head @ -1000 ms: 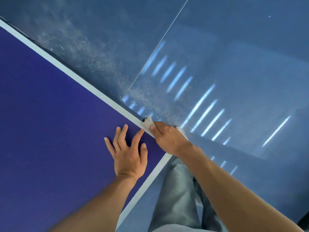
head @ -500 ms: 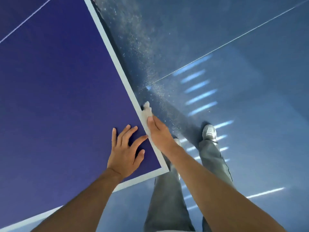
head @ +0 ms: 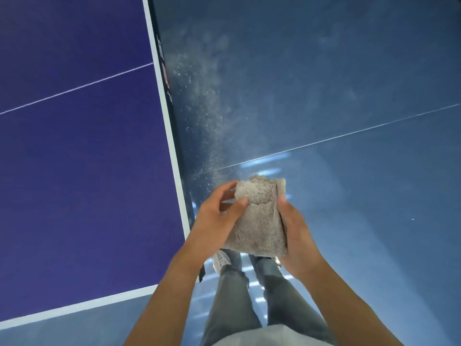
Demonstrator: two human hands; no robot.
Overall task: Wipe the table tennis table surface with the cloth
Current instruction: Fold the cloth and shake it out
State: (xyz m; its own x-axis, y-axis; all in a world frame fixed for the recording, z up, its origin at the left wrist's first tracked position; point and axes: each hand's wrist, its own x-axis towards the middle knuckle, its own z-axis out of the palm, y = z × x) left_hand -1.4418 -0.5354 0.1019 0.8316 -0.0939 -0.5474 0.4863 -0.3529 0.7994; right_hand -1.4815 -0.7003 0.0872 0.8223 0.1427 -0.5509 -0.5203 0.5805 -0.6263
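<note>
We hold the beige, fluffy, folded cloth [head: 257,221] in the air in front of the body. It is just beside the near corner of the dark blue table tennis bench [head: 87,183] but does not touch it, and under it is the glossy grey-blue floor [head: 349,71]. The left hand [head: 212,221] takes the cloth's left side: its thumb lies on the front face and its curled fingers [head: 230,186] reach the upper edge, so the cloth is pinched between them. The right hand [head: 299,240] supports the right side, with the thumb along the edge; its other fingers are hidden behind the cloth, and we judge that they are wrapped under it. Pale dust [head: 207,116] is scattered on the floor close to the bench's white border line [head: 172,146]. Our grey trousers [head: 232,295] and a light shoe [head: 220,260] show below the hands. We think the step in hand is not a wiping stroke but a preparation: the cloth is being turned or folded again to give a clean face. How much of the surface is already wiped, we cannot tell. The next move calls for one hand to carry the cloth left, over the border, lay it flat on the blue surface and press it with even force, stroking toward an edge so the dust goes off the bench.
</note>
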